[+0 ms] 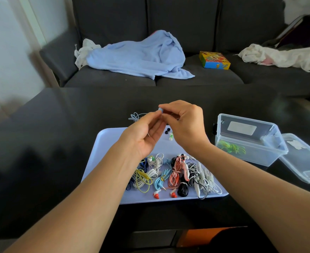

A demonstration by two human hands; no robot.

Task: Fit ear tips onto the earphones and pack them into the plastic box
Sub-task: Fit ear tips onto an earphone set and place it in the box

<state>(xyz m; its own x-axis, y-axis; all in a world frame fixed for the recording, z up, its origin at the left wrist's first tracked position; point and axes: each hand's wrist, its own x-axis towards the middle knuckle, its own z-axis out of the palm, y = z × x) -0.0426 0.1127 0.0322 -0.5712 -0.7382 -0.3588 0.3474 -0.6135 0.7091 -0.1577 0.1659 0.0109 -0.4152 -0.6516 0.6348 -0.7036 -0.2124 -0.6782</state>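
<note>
Both hands are up over the far end of the lilac tray point(103, 141): the right hand point(185, 123) pinches a pale blue ear tip point(160, 109) in a narrow grip, and the left hand point(143, 136) pinches at it too. Coiled earphones point(172, 175) crowd the tray's near end. The plastic box point(249, 139) sits on the counter right of the tray, green earphones point(230, 147) inside.

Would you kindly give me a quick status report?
Both hands pinching pale blue earbud above tray. Plastic box open, green earphones inside. Nothing in the way.
</note>
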